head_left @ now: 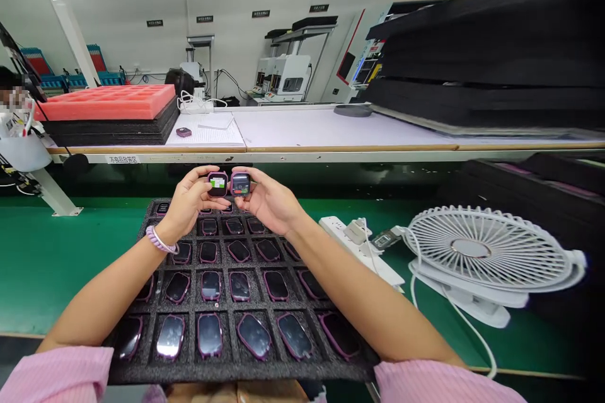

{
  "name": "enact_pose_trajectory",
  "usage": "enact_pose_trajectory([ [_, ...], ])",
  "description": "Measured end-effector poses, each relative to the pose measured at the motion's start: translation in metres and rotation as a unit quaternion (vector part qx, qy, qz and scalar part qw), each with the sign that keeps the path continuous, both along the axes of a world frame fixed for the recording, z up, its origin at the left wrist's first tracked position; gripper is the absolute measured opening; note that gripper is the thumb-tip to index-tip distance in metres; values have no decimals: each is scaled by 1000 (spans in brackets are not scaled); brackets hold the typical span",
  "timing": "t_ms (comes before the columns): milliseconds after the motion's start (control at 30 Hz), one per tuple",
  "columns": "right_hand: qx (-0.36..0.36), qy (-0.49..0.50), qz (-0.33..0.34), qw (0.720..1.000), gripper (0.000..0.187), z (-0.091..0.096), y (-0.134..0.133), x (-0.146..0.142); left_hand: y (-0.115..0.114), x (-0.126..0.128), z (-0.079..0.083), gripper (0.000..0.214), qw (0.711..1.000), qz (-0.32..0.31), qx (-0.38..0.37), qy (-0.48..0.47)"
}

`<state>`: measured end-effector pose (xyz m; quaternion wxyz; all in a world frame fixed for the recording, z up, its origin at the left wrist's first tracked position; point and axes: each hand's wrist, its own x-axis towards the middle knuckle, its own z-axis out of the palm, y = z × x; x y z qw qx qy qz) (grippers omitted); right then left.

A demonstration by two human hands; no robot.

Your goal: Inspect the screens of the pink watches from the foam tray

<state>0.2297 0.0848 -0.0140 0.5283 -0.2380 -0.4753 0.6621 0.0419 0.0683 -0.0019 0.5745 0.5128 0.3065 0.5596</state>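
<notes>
My left hand (pixel 193 194) pinches a purple-framed smartwatch (pixel 218 183) by its sides; its lit screen shows a white and green patch. Close beside it, my right hand (pixel 270 198) grips a second purple-framed smartwatch (pixel 241 184), whose dark screen has a small red mark. Both are held upright with the screens facing me, over the far edge of a black foam tray (pixel 222 370). Rows of similar watch bodies, such as one watch (pixel 209 334) at the front, lie in the tray's square compartments. My forearms cover some of the side compartments.
Right of the tray are a white power strip (pixel 362 249) with plugs and a white fan (pixel 472 249) with a trailing cable. On the shelf (pixel 293 132) stand pink foam trays (pixel 108 101), a small dark piece (pixel 184 132), and a tall black foam stack (pixel 491 56).
</notes>
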Motion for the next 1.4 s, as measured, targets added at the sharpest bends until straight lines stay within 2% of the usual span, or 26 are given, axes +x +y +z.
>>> enact_pose_trajectory([
  [333, 143, -39, -14, 989, 30, 62, 20, 2, 14, 0, 54, 45, 993, 14, 115, 14],
  [567, 210, -51, -21, 976, 44, 92, 26, 1, 20, -6, 78, 59, 985, 25, 169, 39],
  [800, 260, -86, -17, 962, 55, 102, 18, 1, 17, -4, 80, 64, 971, 66, 226, 38],
  [1100, 281, -107, -26, 953, 60, 100, 12, 1, 14, -3, 77, 66, 959, 70, 271, 35],
  [1400, 292, -116, -38, 949, 64, 103, 9, 0, 13, -4, 81, 65, 956, 76, 281, 32],
])
